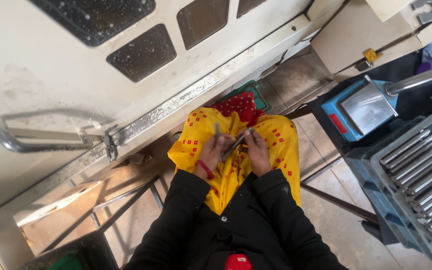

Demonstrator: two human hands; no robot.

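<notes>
Rods (pixel 235 144), thin and grey, sit in both hands over the yellow lap: the left hand (pixel 213 151) is closed around one that stands upright, and the right hand (pixel 257 150) is closed on a slanted one whose lower end reaches the left hand. Further right, a crate (pixel 376 172) holds more metal bars (pixel 421 170).

Both black-sleeved arms bend inward over the lap, the left hand (pixel 214 151) and right hand (pixel 257 151) close together, fingers curled shut.
</notes>
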